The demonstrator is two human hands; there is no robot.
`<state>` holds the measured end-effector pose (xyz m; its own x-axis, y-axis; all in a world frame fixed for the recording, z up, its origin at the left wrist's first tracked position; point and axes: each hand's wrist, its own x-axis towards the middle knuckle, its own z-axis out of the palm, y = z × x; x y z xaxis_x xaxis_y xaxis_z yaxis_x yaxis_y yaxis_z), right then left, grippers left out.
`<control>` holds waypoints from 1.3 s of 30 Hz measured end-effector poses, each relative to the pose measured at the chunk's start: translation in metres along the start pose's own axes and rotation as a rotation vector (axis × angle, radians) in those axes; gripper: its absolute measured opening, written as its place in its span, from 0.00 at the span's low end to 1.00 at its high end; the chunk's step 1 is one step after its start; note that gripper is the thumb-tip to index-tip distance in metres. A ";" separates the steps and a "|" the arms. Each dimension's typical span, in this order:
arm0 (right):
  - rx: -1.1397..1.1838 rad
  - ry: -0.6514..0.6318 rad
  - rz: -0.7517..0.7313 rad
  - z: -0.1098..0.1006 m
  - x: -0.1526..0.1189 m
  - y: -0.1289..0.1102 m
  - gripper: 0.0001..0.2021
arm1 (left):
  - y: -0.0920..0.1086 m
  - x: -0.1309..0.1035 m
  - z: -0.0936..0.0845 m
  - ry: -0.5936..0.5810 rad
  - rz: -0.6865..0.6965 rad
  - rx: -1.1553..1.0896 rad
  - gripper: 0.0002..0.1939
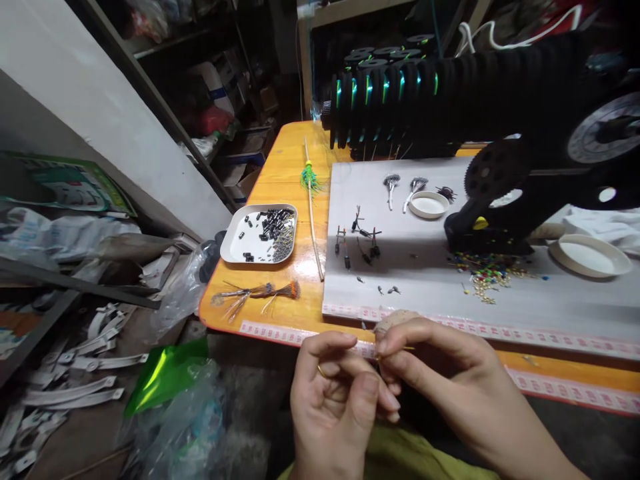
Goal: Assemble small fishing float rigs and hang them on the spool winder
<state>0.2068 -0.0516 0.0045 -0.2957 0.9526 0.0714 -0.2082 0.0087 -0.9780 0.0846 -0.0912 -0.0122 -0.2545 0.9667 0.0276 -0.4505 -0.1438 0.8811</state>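
Observation:
My left hand [336,407] is palm up near the table's front edge, its fingers loosely curled and apart, with a ring on one finger and nothing I can make out in it. Just right of it, the thumb and index finger of my right hand [435,373] pinch together; a thin yellowish bit shows at their tips, too small to name. The fingertips of both hands are close together. Beyond them lie a grey board [425,293] with a measuring tape [480,328] along its edge, small dark weights [394,290], and a heap of coloured beads [493,270].
A white tray [234,248] of black and metal pieces stands at the left, near wire bundles [260,291] and a stick [313,227]. Black machinery [450,93] with spools rises at the back right. Two round dishes [429,205] sit on the board. Plastic bags [195,413] lie lower left.

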 end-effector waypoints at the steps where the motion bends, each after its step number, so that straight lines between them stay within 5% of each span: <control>1: -0.006 0.002 -0.009 0.000 0.000 -0.001 0.04 | 0.000 0.000 0.000 -0.001 0.002 -0.007 0.10; 22: -0.133 0.024 -0.027 0.004 -0.004 -0.005 0.03 | 0.002 -0.004 0.001 0.008 -0.010 -0.031 0.10; 31: -0.443 -0.036 -0.272 0.001 -0.009 -0.010 0.10 | -0.018 0.003 -0.011 -0.156 0.181 -0.075 0.08; 39: -0.523 -0.133 -0.140 -0.006 -0.006 -0.023 0.08 | -0.025 0.006 -0.012 -0.254 0.255 -0.145 0.09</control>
<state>0.2188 -0.0559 0.0250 -0.4204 0.8854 0.1986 0.2268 0.3144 -0.9218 0.0843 -0.0844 -0.0396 -0.1621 0.9151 0.3693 -0.5215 -0.3972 0.7552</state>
